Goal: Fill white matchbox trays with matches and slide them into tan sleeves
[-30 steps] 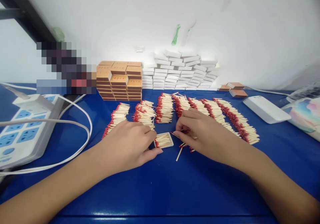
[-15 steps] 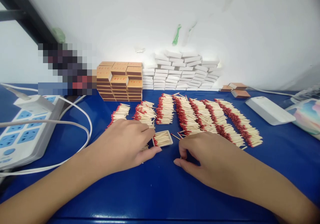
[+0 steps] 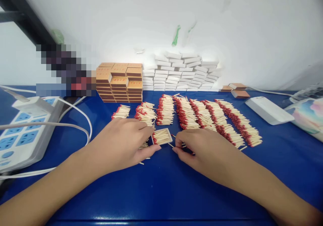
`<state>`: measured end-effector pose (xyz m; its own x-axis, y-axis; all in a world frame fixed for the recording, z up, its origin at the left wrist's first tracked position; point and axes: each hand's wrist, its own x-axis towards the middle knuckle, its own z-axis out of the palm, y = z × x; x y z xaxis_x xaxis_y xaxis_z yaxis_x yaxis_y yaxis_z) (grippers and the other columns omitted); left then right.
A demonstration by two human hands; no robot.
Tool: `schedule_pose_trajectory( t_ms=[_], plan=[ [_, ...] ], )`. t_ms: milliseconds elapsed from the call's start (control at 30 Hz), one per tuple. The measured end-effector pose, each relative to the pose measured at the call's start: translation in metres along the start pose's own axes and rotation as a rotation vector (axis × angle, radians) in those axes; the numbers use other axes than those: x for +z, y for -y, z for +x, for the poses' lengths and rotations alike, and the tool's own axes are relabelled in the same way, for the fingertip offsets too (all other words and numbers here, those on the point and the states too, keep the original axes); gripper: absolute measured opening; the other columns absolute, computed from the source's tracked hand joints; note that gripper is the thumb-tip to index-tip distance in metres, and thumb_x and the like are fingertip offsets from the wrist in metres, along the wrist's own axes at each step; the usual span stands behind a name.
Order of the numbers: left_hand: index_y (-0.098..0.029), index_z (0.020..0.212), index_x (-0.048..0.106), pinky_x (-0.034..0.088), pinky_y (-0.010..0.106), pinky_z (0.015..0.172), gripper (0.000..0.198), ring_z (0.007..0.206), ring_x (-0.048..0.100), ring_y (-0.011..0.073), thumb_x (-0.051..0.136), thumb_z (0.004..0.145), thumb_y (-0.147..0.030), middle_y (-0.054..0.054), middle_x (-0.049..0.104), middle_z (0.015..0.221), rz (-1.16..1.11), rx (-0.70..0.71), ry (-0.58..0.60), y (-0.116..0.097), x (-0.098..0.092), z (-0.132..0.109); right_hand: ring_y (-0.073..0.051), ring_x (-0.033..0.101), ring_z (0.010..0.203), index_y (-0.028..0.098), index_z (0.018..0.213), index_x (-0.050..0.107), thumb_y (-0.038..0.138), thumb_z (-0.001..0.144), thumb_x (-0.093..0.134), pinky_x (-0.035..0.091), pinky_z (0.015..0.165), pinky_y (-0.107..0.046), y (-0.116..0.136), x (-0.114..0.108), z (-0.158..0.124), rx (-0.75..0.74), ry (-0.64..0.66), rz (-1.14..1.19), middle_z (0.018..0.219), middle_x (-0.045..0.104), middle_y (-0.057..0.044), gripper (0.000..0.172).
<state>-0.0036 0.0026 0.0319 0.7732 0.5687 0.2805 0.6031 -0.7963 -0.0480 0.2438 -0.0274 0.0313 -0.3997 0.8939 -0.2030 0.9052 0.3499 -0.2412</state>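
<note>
Head camera view, with twelve o'clock taken toward the wall: at the clock's centre, a shallow open tray (image 3: 163,137) filled with red-headed matches is set on the blue tabletop (image 3: 156,192). At nine o'clock it is flanked by the left hand (image 3: 126,141), whose fingers are curled at its end and whose thumb is laid by its near side; whether the tray is firmly gripped cannot be told. At four o'clock, a pale matchstick (image 3: 171,145) appears to be pinched between the thumb and forefinger of the right hand (image 3: 204,150), its free end pointed at the tray. The hands are set apart. Matches are spread in rows (image 3: 165,109) from ten o'clock round to three; orange matchboxes (image 3: 119,83) are stacked between ten and eleven, and small white boxes (image 3: 180,72) are piled between twelve and one.

The tray may be judged very light, its thin walls easily crushed; it is best held softly by opposite walls and kept level, lest matches be spilled. The matchstick is probably stiff but brittle, and prone to rolling; it is best grasped mid-length.
</note>
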Motion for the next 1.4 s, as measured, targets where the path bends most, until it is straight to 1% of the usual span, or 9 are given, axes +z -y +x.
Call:
schedule_pose_trajectory(
  t_ms=[133,200,467,600,733,900,1033,1233,1400],
  plan=[
    [-0.018,0.105,0.078,0.041,0.034,0.058,0.027,0.069,0.074,0.0211,0.075,0.097,-0.043,-0.002,0.074,0.074,-0.014,0.009,-0.004,0.001,-0.001,-0.001,-0.024,0.07,0.077,0.024,0.097,0.067,0.026,0.1,0.061,0.033,0.061,-0.033,-0.006,0.005,0.0,0.026,-0.098,-0.073,0.087,0.075,-0.002,0.007],
    [-0.018,0.103,0.078,0.042,0.034,0.057,0.027,0.068,0.073,0.0209,0.075,0.096,-0.044,-0.002,0.073,0.074,-0.024,0.008,0.004,0.001,-0.001,-0.002,-0.027,0.072,0.079,0.023,0.106,0.066,0.032,0.102,0.061,0.032,0.061,-0.034,-0.007,0.007,0.0,0.057,-0.124,-0.097,0.089,0.076,-0.003,0.011],
    [-0.019,0.107,0.078,0.043,0.034,0.058,0.029,0.07,0.075,0.0216,0.075,0.096,-0.046,-0.002,0.074,0.075,-0.01,0.007,0.011,0.0,-0.001,-0.001,-0.026,0.074,0.085,0.021,0.104,0.069,0.028,0.108,0.052,0.036,0.065,-0.034,0.002,0.008,0.009,0.108,-0.025,-0.107,0.091,0.077,-0.007,0.019],
    [-0.02,0.099,0.078,0.042,0.033,0.058,0.024,0.069,0.074,0.0205,0.076,0.096,-0.044,-0.003,0.075,0.074,0.001,0.005,0.014,0.001,-0.003,-0.001,-0.028,0.075,0.087,0.02,0.107,0.068,0.027,0.109,0.051,0.034,0.065,-0.035,0.008,0.006,0.012,0.12,0.013,-0.154,0.092,0.078,-0.008,0.019],
    [-0.02,0.1,0.078,0.042,0.033,0.06,0.027,0.072,0.075,0.0214,0.071,0.099,-0.046,0.0,0.078,0.078,0.019,-0.003,-0.017,0.006,-0.005,-0.002,-0.028,0.075,0.087,0.019,0.108,0.069,0.027,0.109,0.051,0.034,0.066,-0.034,0.008,0.006,0.014,0.127,0.005,-0.127,0.094,0.078,-0.009,0.02],
    [-0.021,0.101,0.078,0.043,0.032,0.061,0.032,0.073,0.074,0.0213,0.066,0.102,-0.05,0.003,0.078,0.08,0.029,-0.034,-0.021,0.011,-0.007,-0.002,-0.02,0.067,0.071,0.022,0.105,0.071,0.026,0.105,0.057,0.034,0.063,-0.031,0.0,0.007,0.013,0.083,-0.079,0.009,0.081,0.075,-0.002,0.014],
    [-0.021,0.104,0.077,0.044,0.031,0.061,0.032,0.074,0.074,0.0211,0.065,0.102,-0.051,0.003,0.077,0.08,0.036,-0.05,-0.028,0.013,-0.007,-0.003,-0.018,0.062,0.067,0.023,0.099,0.073,0.025,0.103,0.06,0.032,0.061,-0.029,-0.006,0.003,0.01,0.084,-0.126,0.086,0.074,0.07,0.0,0.013],
    [-0.021,0.105,0.078,0.042,0.033,0.059,0.031,0.073,0.076,0.0214,0.066,0.102,-0.049,0.001,0.079,0.081,0.057,-0.025,-0.024,0.01,-0.007,-0.002,-0.016,0.059,0.064,0.025,0.084,0.071,0.017,0.094,0.064,0.03,0.06,-0.029,-0.009,0.002,0.001,-0.069,-0.028,0.115,0.071,0.067,0.002,0.014],
    [-0.02,0.101,0.078,0.042,0.034,0.058,0.027,0.07,0.075,0.0208,0.071,0.099,-0.046,-0.002,0.076,0.075,0.04,-0.005,-0.015,0.009,-0.006,-0.001,-0.017,0.061,0.068,0.025,0.096,0.073,0.026,0.099,0.065,0.029,0.061,-0.03,-0.004,0.003,-0.003,-0.105,-0.049,0.121,0.078,0.072,0.001,0.009]
  ],
)
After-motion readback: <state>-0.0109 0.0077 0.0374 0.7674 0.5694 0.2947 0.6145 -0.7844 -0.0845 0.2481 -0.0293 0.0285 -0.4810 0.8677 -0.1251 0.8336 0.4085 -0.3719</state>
